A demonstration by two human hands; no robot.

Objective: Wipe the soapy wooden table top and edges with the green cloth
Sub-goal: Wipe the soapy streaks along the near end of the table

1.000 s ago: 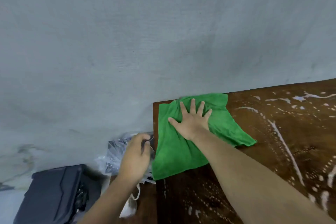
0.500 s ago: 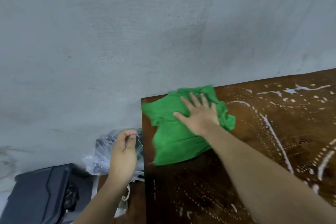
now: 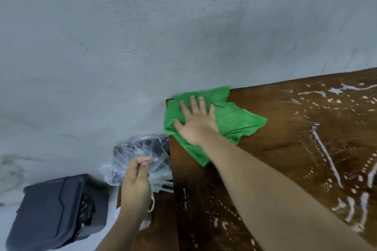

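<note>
Your right hand (image 3: 195, 124) flat on green cloth (image 3: 234, 120), surface (image 3: 275, 149) corner.
Fingers (image 3: 192, 105) spread; left hand (image 3: 135, 181) off surface, loosely curled, empty.

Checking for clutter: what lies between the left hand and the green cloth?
In the head view, a crumpled clear plastic bag and the table's left edge lie between the left hand and the green cloth.

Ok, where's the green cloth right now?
In the head view, the green cloth lies on the far left corner of the wooden table, next to the grey wall, pressed flat under the right hand.
</note>
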